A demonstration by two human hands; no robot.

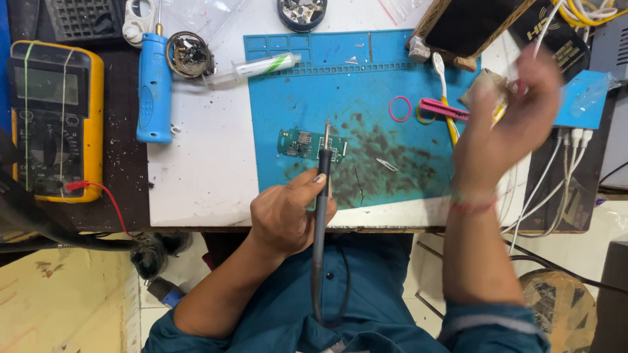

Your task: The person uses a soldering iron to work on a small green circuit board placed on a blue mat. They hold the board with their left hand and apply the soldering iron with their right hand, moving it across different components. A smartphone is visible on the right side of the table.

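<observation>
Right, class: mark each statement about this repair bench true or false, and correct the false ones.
1. The left hand holds a soldering iron. True.
2. The circuit board lies on the blue mat. True.
3. The multimeter sits on the mat. False: it sits off the mat, at the far left of the bench.
4. The right hand rests flat on the board. False: it is raised and blurred, over the mat's right edge.
5. The syringe lies at the mat's top left corner. True.
</observation>
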